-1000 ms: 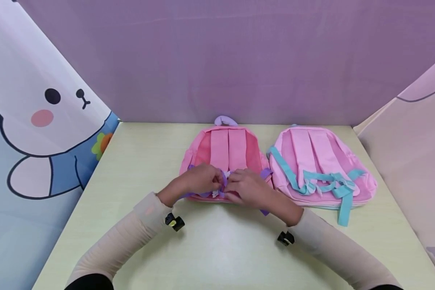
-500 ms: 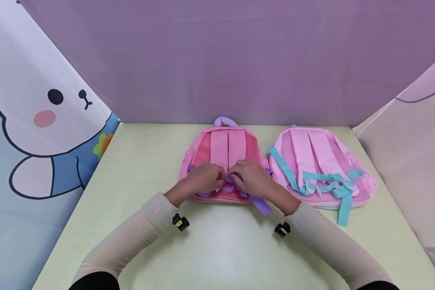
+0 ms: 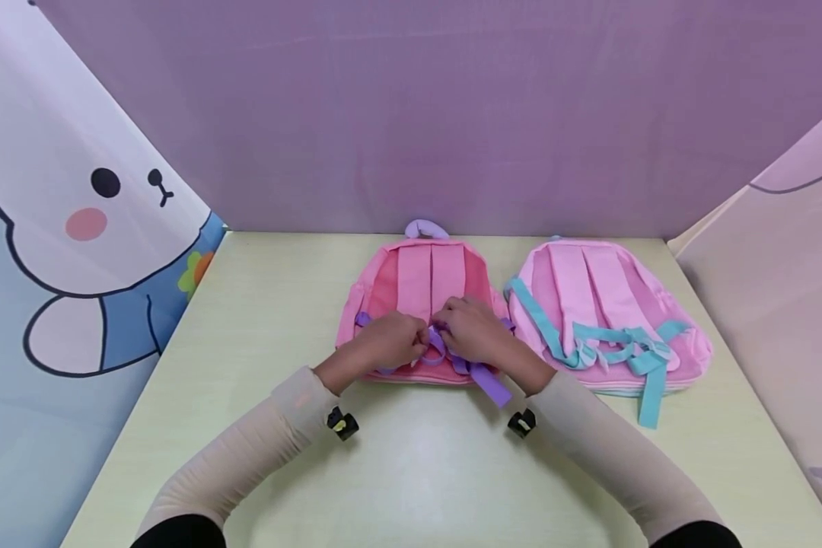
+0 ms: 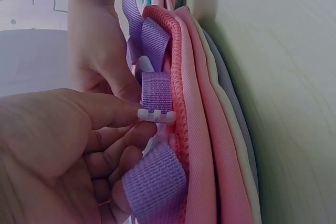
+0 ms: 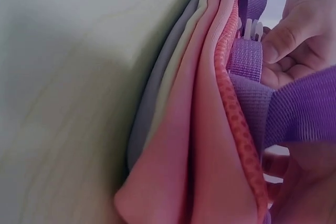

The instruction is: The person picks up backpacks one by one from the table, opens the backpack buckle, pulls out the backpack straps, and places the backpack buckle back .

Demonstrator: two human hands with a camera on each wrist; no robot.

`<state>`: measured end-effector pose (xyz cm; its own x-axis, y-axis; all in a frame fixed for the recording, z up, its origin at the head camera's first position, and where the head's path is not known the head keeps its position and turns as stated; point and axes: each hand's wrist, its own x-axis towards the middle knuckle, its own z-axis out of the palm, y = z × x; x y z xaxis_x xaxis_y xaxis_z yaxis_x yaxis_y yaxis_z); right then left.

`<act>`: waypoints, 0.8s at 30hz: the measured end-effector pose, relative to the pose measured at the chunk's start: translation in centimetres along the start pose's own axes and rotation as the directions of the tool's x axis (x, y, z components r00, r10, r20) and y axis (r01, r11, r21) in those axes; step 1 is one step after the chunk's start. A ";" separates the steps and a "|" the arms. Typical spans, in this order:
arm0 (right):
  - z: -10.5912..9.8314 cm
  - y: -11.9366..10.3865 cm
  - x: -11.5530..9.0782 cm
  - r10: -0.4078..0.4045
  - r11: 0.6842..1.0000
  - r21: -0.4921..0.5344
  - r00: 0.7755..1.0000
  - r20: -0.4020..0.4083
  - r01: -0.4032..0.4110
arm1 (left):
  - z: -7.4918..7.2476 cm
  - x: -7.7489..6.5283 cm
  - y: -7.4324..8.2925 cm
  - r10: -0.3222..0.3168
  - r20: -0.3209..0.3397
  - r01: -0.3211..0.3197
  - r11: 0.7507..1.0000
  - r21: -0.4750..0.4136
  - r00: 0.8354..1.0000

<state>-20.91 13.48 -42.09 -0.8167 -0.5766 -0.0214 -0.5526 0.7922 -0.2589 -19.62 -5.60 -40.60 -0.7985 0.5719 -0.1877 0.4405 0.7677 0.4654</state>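
Observation:
A coral-pink backpack (image 3: 414,275) with purple straps lies straps-up on the table. My left hand (image 3: 390,340) pinches a white plastic strap buckle (image 4: 157,116) between thumb and forefinger, at the bag's lower back. Purple webbing (image 4: 156,90) runs through that buckle. Beside it, my right hand (image 3: 475,332) has curled fingers at the same strap, its fingertips mostly hidden behind the webbing in the right wrist view. A loose purple strap end (image 3: 491,386) hangs over the bag's bottom edge below my right hand.
A lighter pink backpack (image 3: 606,297) with turquoise straps (image 3: 651,396) lies close at the right. Both bags rest on a pale wooden table (image 3: 411,472). Behind stands a purple partition (image 3: 418,114), with a printed bear panel (image 3: 109,251) to the left.
Both hands have shifted slightly across the strap, the right one a little up and left. The purple strap end now hangs further out, and a small loop shows between the hands.

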 end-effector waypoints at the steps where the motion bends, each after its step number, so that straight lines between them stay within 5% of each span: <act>1: 0.0 0.0 0.1 0.008 1.000 0.008 1.000 0.001 -0.008 | 0.0 0.0 0.0 0.001 0.001 -0.001 1.000 -0.001 1.000; 24: 0.3 -0.2 0.9 0.157 0.987 0.046 0.987 -0.021 -0.156 | -0.2 -0.2 -0.1 -0.001 -0.002 0.001 0.999 -0.036 1.000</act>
<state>-21.49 12.77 -42.33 -0.8966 -0.4409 -0.0414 -0.4104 0.8624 -0.2963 -19.58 -5.91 -40.42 -0.7998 0.5705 -0.1868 0.4245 0.7575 0.4960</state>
